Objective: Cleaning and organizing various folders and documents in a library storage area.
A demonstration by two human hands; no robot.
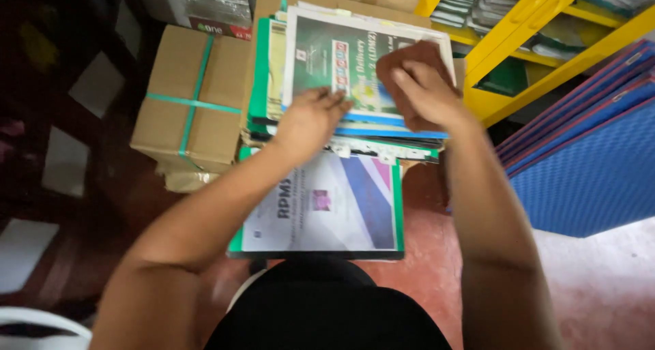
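Bare forearms with no sleeves, left hand (pixel 310 118) and right hand (pixel 423 91) ungloved, black garment at the lap

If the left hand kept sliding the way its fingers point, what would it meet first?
The left hand rests on the top green-covered booklet of the stack, fingers pointing up and right. Going straight on, it would probably meet the right hand first, which lies on the same cover; depth is hard to judge.

A red floor (pixel 423 254) carries a brown cardboard box (pixel 187 94) bound with green strapping and, just beside it, an open carton (pixel 269 9) holding a stack of booklets (pixel 355 70); blue mats (pixel 593 159) rest at right.
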